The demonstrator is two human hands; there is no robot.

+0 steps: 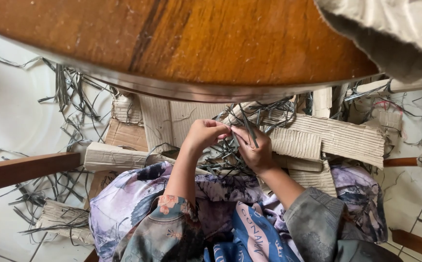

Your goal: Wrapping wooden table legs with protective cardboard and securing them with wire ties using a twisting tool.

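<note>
My left hand [205,135] and my right hand [254,148] meet over my lap, just below the edge of a round wooden table [196,43]. Both pinch thin dark green leaf strips [247,130] between fingers and thumbs. A tangle of the same strips [223,157] lies under the hands on pieces of corrugated cardboard [332,138]. My lap is covered by purple floral cloth [133,194].
More cardboard pieces [123,133] and loose strips [70,92] litter the pale floor at left and right. A wooden chair rail [24,170] crosses at left, another wooden piece [417,242] at lower right. Grey cloth [390,29] hangs at top right.
</note>
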